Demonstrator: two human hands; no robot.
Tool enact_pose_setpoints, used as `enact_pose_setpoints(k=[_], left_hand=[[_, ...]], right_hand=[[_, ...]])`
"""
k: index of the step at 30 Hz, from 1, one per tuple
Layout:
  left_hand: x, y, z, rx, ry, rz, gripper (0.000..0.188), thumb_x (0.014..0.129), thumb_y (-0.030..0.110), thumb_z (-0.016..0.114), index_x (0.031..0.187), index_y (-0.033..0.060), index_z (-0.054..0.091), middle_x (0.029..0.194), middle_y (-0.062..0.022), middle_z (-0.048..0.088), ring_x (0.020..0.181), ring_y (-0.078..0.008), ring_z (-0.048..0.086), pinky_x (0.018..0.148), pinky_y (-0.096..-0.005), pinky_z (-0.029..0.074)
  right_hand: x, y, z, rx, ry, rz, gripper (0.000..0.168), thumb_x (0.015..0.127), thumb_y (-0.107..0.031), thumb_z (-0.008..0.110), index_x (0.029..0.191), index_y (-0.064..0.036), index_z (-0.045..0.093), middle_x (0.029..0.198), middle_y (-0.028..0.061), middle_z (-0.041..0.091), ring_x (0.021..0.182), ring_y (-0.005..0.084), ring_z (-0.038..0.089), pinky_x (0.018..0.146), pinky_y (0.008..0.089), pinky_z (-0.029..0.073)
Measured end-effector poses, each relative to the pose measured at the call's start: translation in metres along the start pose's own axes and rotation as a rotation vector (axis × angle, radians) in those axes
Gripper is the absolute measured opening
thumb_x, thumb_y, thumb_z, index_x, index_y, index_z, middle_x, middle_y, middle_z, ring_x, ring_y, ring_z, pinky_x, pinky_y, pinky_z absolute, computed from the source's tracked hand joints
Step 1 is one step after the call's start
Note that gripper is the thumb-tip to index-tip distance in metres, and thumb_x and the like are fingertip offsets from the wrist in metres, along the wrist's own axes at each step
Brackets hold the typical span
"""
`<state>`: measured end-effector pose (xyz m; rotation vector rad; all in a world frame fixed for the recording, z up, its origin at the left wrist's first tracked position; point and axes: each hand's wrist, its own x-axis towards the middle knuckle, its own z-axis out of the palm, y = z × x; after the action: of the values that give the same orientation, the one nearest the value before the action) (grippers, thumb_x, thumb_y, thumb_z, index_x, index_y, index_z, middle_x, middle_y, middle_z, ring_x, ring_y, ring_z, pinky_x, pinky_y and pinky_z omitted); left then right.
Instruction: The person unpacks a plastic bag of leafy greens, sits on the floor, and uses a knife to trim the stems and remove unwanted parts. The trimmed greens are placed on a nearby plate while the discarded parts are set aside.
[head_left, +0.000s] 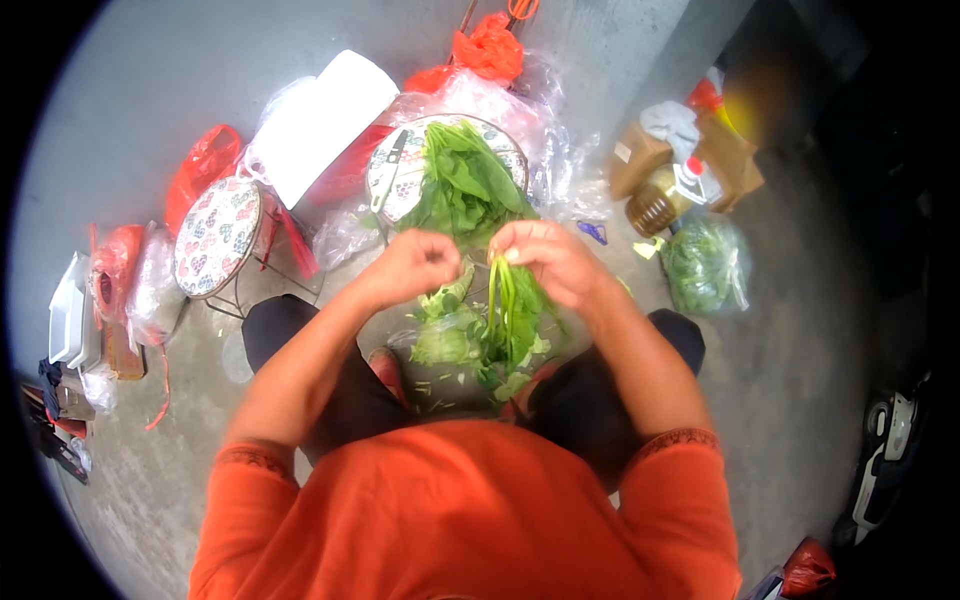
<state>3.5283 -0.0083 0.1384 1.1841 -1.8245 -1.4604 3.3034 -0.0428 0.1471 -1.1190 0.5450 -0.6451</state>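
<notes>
My right hand (551, 259) pinches a small bunch of leafy greens (506, 300) by the stems, and the leaves hang down. My left hand (420, 262) is just left of it with fingers curled; motion blur hides whether anything is between them. Beyond both hands, a larger pile of leafy greens (469, 176) lies on a round stool (495, 139) with a patterned top, its leaves spilling over the near edge. A knife (388, 172) with a pale handle rests at the stool's left. Below my hands, pale green leaves and trimmings (446, 337) lie on the floor between my feet.
A second patterned stool (217, 236) stands left, near a white foam sheet (334, 124). Plastic bags (487, 49) crowd behind the greens. On the right are an oil bottle (664, 199), cardboard boxes (724, 154) and a tied clear bag of greens (705, 262). White trays (71, 315) stand far left.
</notes>
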Motion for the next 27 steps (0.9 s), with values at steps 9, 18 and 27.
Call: enact_pose_setpoints(k=[9, 18, 27], left_hand=[[0.008, 0.014, 0.001, -0.257, 0.018, -0.002, 0.013, 0.085, 0.014, 0.060, 0.090, 0.0027, 0.063, 0.081, -0.0033, 0.064, 0.077, -0.0098, 0.059, 0.071, -0.0240, 0.046], [0.017, 0.001, 0.000, -0.502, -0.020, -0.115, 0.012, 0.085, 0.017, 0.062, 0.084, 0.0046, 0.059, 0.070, -0.0024, 0.060, 0.060, -0.0089, 0.055, 0.055, -0.0199, 0.040], [0.002, -0.017, -0.014, -0.516, -0.074, -0.232, 0.009, 0.084, 0.011, 0.060, 0.080, 0.0025, 0.061, 0.066, -0.0042, 0.060, 0.055, -0.0096, 0.054, 0.050, -0.0208, 0.038]], right_hand=[[0.012, -0.001, -0.016, 0.199, 0.061, -0.048, 0.019, 0.080, -0.006, 0.049, 0.097, 0.002, 0.054, 0.090, 0.0101, 0.060, 0.084, 0.0172, 0.058, 0.080, 0.0301, 0.047], [0.021, 0.011, 0.001, 0.053, 0.236, 0.019, 0.016, 0.084, -0.013, 0.060, 0.096, -0.002, 0.057, 0.091, 0.0037, 0.059, 0.086, 0.0139, 0.056, 0.080, 0.0289, 0.044], [0.029, 0.021, 0.008, -0.512, 0.232, 0.035, 0.012, 0.077, -0.006, 0.067, 0.087, 0.000, 0.065, 0.081, 0.0031, 0.064, 0.073, 0.0079, 0.056, 0.068, 0.0229, 0.047]])
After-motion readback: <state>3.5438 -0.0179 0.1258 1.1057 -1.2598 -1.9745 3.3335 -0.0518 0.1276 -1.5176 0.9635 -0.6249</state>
